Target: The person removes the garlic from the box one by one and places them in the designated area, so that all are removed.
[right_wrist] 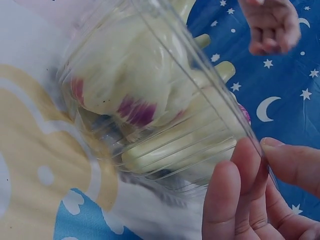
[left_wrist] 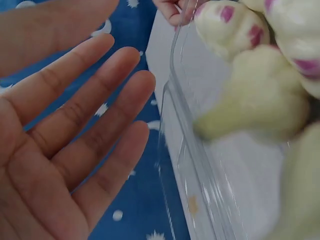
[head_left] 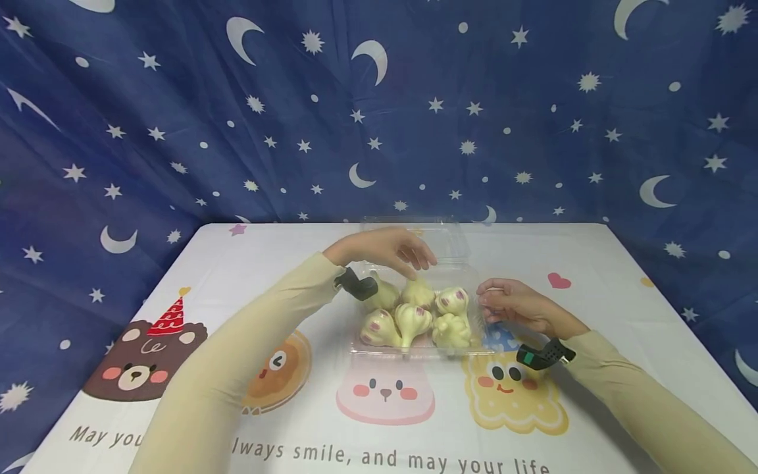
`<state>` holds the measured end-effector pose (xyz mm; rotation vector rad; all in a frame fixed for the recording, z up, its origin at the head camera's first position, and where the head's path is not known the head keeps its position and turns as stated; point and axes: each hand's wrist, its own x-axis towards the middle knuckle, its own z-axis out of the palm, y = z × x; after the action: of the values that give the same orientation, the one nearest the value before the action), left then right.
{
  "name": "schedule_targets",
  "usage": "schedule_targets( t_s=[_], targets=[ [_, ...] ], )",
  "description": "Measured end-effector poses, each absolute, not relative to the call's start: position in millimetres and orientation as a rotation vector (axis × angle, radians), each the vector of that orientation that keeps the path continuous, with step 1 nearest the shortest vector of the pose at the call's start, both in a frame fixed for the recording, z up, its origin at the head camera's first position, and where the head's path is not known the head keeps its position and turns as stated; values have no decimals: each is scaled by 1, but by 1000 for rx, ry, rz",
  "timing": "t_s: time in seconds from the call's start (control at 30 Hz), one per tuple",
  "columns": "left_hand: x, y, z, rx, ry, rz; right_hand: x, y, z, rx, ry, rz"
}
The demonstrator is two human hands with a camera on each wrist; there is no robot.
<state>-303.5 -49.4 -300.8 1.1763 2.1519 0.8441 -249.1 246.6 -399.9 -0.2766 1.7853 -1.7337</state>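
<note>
Several garlic bulbs (head_left: 453, 301), pale with purple patches, lie in a clear plastic clamshell box (head_left: 423, 349). Its lid (head_left: 438, 240) is folded back toward the curtain. My left hand (head_left: 393, 250) hovers over the back of the box, fingers spread and holding nothing; the left wrist view shows its bare palm beside the box edge. At the right side of the box, my right hand (head_left: 515, 304) pinches the rim between thumb and fingers, as the right wrist view shows. There, the bulbs (right_wrist: 135, 75) are seen through the ribbed plastic wall.
A white tablecloth (head_left: 296, 408) with cartoon prints and lettering covers the table. Behind its far edge hangs a dark blue curtain (head_left: 414, 171) with moons and stars. Black wrist cameras (head_left: 541, 355) sit on both sleeves near the box.
</note>
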Motion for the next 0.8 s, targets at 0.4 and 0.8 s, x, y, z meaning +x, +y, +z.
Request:
schedule_targets(
  t_s=[0.4, 0.8],
  targets=[
    [-322, 12, -328, 1160, 2059, 739, -247, 248, -398, -247, 1818, -1721],
    [-323, 23, -348, 1101, 2034, 667, -248, 248, -400, -282, 1796, -1721]
  ],
)
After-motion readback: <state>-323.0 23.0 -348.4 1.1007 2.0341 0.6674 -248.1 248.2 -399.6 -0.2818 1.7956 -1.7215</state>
